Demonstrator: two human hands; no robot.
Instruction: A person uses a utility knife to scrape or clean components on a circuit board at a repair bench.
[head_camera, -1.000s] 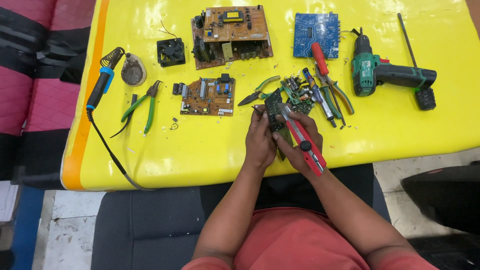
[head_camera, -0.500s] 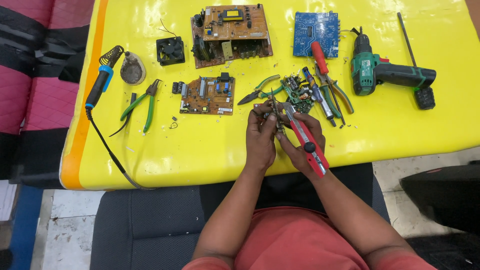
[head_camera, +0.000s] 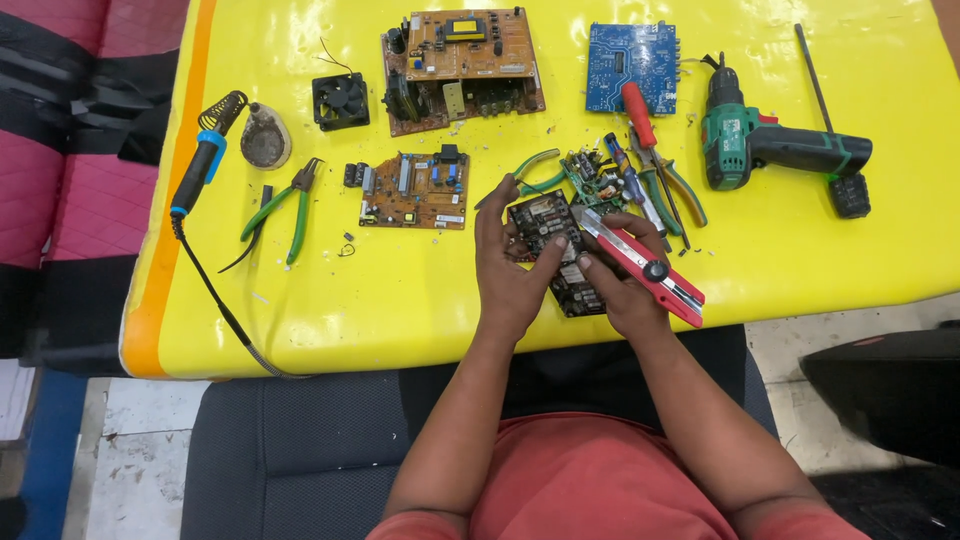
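Left hand (head_camera: 510, 275), grip closed on a small dark circuit board (head_camera: 555, 250) held just above the yellow bench (head_camera: 400, 300) near its front edge; right hand (head_camera: 625, 290), grip closed round a red utility knife (head_camera: 640, 265), blade tip touching the board from 3 o'clock; green pliers (head_camera: 530, 170) lie at the board's 12 o'clock

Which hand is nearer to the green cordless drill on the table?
Right. The right hand, holding a red utility knife against the dark circuit board, sits below-left of the green cordless drill. The left hand grips the board's far side, farther away.
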